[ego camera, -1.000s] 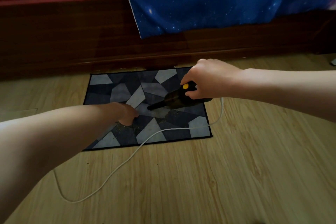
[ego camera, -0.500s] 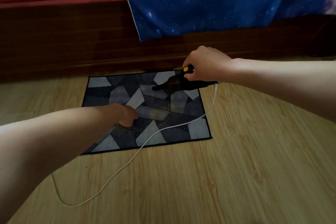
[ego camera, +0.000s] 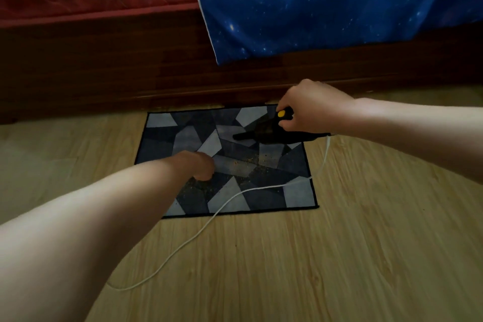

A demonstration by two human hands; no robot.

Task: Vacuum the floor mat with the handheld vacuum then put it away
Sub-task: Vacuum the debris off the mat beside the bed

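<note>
A grey and dark blue patchwork floor mat point(ego camera: 298, 193) lies on the wooden floor in front of a bed base. Yellowish crumbs are scattered over its middle. My right hand point(ego camera: 311, 107) grips the handle of a black handheld vacuum point(ego camera: 264, 133) with a yellow button; its nozzle points left over the mat's far right part. My left hand point(ego camera: 198, 165) presses down on the mat's left-middle with curled fingers; whether it pinches the fabric is hidden.
A white cord point(ego camera: 217, 212) runs from the vacuum's rear across the mat and loops over the wooden floor point(ego camera: 339, 256) toward me. A dark wooden bed base point(ego camera: 104, 73) stands behind the mat, with a blue starry sheet point(ego camera: 326, 2) hanging over it.
My right hand has carried the vacuum from the mat's middle toward its far right corner. My left hand has stayed in place on the mat.
</note>
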